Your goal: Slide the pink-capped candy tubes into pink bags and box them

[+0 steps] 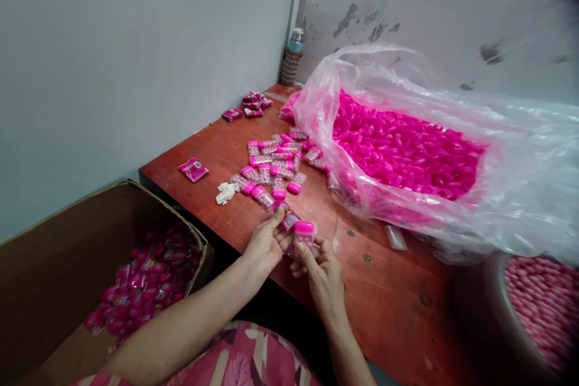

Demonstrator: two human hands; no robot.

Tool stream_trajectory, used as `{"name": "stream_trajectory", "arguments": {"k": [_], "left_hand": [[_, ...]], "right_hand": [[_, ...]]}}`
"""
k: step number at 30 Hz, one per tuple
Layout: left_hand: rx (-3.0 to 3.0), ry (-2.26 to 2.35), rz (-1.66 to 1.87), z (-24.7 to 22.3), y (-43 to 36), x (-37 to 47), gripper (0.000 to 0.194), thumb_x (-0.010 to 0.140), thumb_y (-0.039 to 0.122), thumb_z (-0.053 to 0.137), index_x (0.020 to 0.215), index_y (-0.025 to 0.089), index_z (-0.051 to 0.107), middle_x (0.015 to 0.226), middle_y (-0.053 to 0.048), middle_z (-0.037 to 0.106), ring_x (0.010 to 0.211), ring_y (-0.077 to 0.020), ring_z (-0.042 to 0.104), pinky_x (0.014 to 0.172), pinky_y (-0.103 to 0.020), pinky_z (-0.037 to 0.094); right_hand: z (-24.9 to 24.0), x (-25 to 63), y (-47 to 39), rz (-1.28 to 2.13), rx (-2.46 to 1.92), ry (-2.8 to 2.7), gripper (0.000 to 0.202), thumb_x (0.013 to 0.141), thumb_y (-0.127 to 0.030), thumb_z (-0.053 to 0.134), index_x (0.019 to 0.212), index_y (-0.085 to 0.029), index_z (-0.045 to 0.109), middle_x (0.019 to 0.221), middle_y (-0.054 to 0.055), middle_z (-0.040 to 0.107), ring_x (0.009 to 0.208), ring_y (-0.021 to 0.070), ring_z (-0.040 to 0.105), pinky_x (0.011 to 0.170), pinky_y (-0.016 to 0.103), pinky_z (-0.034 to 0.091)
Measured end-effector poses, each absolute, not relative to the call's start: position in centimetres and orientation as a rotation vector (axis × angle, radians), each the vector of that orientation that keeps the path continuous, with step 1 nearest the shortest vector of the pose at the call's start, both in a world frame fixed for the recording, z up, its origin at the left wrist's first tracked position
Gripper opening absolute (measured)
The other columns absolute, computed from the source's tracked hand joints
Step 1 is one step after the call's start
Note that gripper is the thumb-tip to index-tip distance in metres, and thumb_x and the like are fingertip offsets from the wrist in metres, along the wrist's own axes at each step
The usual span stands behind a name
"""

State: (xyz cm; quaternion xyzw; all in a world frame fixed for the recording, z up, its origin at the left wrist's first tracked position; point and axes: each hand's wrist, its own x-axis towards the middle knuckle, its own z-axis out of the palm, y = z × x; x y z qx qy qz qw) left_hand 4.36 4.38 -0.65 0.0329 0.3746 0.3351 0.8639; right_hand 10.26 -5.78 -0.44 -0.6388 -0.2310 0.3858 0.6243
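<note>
My right hand (323, 274) grips a small clear candy box (304, 233) with a bright pink cap and pale pink balls inside, held upright. In my left hand (265, 242), a printed pink wrapper sleeve (289, 218) is pinched between thumb and fingers, just left of the candy box. Both hands are over the front edge of the red-brown table (389, 289). Beyond them lies a loose pile of filled, pink-capped candy boxes (281, 164). A flat pink packet (193, 170) and a crumpled white scrap (226, 193) rest to the left.
A large clear plastic bag (357, 193) full of pink caps (407, 145) covers the table's right side. At lower right stands a tub (482, 295) of pink candies. A cardboard box (201, 247) with wrapped packs is at left. Pink packets (253, 102) and a bottle (292, 60) sit farther back.
</note>
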Motion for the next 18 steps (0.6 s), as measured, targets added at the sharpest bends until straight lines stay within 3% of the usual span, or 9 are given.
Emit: {"name": "stream_trajectory", "arguments": {"k": [18], "left_hand": [[0.065,0.774,0.684,-0.21,3.89,4.62,0.004,0.075,0.015,0.059,0.076,0.011,0.057,0.066,-0.005,0.063,0.057,-0.0135,0.062,0.055,-0.024,0.052]], "right_hand": [[-0.71,10.01,-5.89,0.906,-1.438,-0.505,0.029,0.075,-0.038,0.059,0.094,-0.019,0.048,0.061,-0.004,0.058,0.042,0.0095,0.055,0.039,0.019,0.045]]}}
